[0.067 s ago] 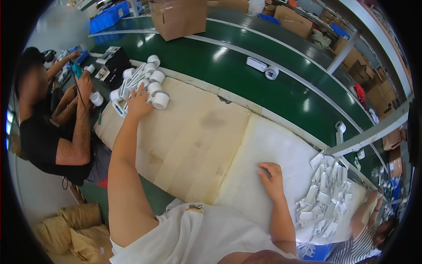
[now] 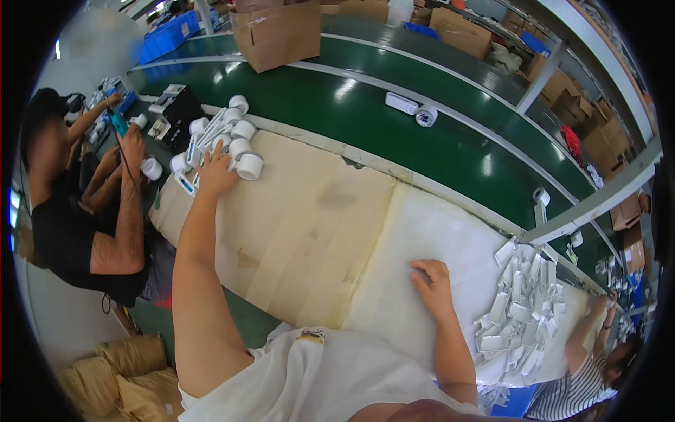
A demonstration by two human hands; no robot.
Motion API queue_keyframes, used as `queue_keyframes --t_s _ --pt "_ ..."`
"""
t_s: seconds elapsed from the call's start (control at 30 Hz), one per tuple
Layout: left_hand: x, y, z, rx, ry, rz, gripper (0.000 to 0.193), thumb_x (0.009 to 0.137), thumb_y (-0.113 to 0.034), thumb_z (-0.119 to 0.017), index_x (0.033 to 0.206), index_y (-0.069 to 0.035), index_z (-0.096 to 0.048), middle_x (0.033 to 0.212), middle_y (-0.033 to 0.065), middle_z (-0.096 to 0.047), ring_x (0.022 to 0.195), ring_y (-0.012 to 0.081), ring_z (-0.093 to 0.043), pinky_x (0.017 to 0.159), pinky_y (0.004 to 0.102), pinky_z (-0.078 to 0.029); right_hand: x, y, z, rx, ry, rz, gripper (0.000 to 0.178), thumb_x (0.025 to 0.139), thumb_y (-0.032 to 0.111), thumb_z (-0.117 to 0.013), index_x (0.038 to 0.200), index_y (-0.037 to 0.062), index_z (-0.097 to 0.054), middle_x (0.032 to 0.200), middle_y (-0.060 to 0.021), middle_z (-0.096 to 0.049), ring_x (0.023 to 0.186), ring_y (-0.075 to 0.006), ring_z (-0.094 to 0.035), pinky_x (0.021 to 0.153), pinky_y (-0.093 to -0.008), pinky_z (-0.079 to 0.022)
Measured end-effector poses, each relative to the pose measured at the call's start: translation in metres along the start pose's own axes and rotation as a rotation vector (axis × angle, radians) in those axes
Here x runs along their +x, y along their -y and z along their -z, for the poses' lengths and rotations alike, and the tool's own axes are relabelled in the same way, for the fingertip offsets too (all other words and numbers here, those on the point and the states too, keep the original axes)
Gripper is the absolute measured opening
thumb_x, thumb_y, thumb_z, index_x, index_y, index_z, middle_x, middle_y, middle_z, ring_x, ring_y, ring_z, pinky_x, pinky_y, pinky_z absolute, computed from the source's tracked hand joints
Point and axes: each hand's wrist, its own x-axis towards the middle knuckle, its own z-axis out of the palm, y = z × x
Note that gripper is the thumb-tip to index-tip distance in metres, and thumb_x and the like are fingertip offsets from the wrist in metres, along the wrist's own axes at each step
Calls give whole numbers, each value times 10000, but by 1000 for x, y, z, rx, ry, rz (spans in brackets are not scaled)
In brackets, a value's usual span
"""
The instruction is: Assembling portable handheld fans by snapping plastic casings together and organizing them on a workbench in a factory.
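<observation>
Reaches to the far left with the left grip (image 2: 216, 176), fanning spread fingers over the near side of a cluster of white round-headed handheld units (image 2: 243, 130); cannot tell from this angle whether touching them or just hovering. Finds the cluster at the far left corner of the padded surface (image 2: 316, 211), beside the green conveyor belt (image 2: 309, 91), with cylindrical heads lying close against one another and slim bars between (blue strips on some of these). Has the right grip (image 2: 433, 281) at the white part of the surface, with thumb and bent fingers loosely apart, to the left of a heap of white plastic casings (image 2: 520, 309). Faces the belt, with a single round-headed unit (image 2: 411, 107) lying on it and a brown cardboard box (image 2: 278, 39) standing farther back. Works between a co-worker in a black top (image 2: 77, 239), raising a turquoise tool (image 2: 119, 124) on the left, and another in a striped top (image 2: 562, 397) beyond the casings on the right
</observation>
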Motion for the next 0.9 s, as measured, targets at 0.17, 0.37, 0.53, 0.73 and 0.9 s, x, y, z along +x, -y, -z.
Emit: queue_keyframes --t_s 0.17,0.37,0.53,0.73,0.9 --pt "9 3 13 99 46 -79 596 651 -312 -699 1178 -90 -528 1478 89 -199 1342 396 -182 983 631 -260 -2 -4 1 6 -63 20 206 722 84 -664 926 87 -646 935 -74 -644 911 -267 -562 845 -368 -407" --pt "2 28 1 -33 -176 -328 655 542 -250 -719 1120 -44 -489 1409 241 -260 1293 438 -248 1029 516 -259 -7 -15 -5 -2 -49 89 210 697 122 -688 907 121 -670 881 -62 -661 842 -258 -582 779 -369 -443" --pt "9 -26 80 -251 -486 -622 503 620 -60 -664 1090 -34 -488 1340 218 -365 1235 409 -350 1011 461 -312 -6 -4 -1 8 -83 97 159 710 137 -678 868 120 -681 846 -66 -663 803 -265 -590 755 -367 -452" --pt "74 -167 250 -542 -1094 -858 363 773 -81 -640 1119 -18 -550 1172 166 -553 1121 325 -504 945 381 -399 -5 -1 -1 14 -77 81 127 715 138 -675 841 117 -682 829 -66 -664 795 -262 -595 757 -369 -445" --pt "171 -263 385 -1090 -1183 -712 512 735 -301 -673 1078 51 -528 1039 191 -572 963 271 -562 864 376 -438 -5 -5 -3 -5 -57 99 127 721 132 -663 847 121 -676 848 -61 -663 806 -256 -596 772 -365 -438"
